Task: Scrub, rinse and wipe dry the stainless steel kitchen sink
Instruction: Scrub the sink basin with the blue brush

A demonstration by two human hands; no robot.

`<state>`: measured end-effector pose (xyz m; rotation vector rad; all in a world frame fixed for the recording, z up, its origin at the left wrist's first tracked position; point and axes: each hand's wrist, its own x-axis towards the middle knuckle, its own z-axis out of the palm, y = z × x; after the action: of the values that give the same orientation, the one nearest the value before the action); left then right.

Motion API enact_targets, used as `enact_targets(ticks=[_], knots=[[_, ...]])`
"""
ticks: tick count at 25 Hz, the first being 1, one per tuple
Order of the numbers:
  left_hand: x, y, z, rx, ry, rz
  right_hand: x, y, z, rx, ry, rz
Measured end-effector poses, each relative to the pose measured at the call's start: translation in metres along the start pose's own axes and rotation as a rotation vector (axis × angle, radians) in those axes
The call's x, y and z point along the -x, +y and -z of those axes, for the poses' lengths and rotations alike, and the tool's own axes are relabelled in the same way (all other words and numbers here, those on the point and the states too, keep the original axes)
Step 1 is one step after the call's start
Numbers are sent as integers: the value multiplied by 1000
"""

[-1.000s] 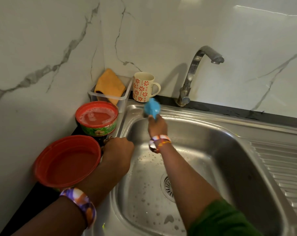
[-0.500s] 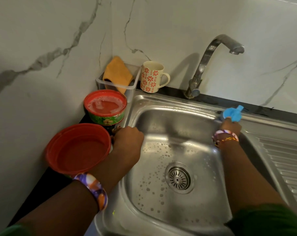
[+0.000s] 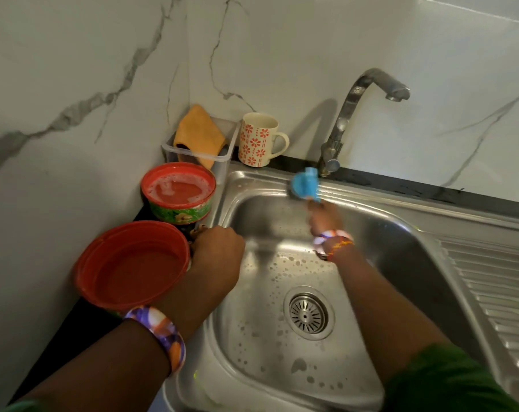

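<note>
The steel sink (image 3: 282,292), suds dotting its basin, takes a blue scrubber (image 3: 304,184) on its back rim, gripped by the right hand (image 3: 323,217). Left hand (image 3: 218,248) curls over the sink's left edge; beside it an empty red bowl (image 3: 131,264), beyond a tub of soapy water (image 3: 178,190).

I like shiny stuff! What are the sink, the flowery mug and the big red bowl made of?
The sink looks like brushed stainless steel: grey, with soft reflections. The mug seems glazed ceramic: thick cream wall, printed red flowers. The red bowl is probably plastic: thin rim, even dull colour.
</note>
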<state>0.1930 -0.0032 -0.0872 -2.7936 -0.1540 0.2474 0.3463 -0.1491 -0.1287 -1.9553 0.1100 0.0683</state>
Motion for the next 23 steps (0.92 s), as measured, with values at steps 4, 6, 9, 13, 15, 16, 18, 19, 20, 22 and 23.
enact_targets(ticks=[4, 6, 9, 13, 15, 16, 18, 19, 20, 22, 23], knots=[[0, 2, 0, 23, 0, 7, -20, 30, 130, 133, 491, -186], [0, 0, 2, 26, 10, 13, -27, 33, 133, 104, 538, -184], [3, 0, 2, 21, 22, 21, -9, 21, 39, 31, 242, -53], [3, 1, 1, -7, -1, 28, 26, -17, -88, 19, -184, 129], [3, 0, 1, -18, 6, 27, 14, -23, -81, 57, -166, 143], [4, 0, 1, -17, 15, 27, 7, -21, -58, 75, -121, 117], [5, -1, -2, -5, 35, 22, -9, -6, 7, 112, 25, 7], [5, 0, -4, -10, 29, 7, -15, 4, 44, 157, 96, -31], [3, 0, -4, -20, 6, -8, -16, 9, 82, 174, 208, -50], [2, 0, -3, -22, -15, -10, -12, 18, 133, 155, 460, -65], [2, 0, -4, -30, -3, -12, -10, 18, 140, 119, 490, -115]])
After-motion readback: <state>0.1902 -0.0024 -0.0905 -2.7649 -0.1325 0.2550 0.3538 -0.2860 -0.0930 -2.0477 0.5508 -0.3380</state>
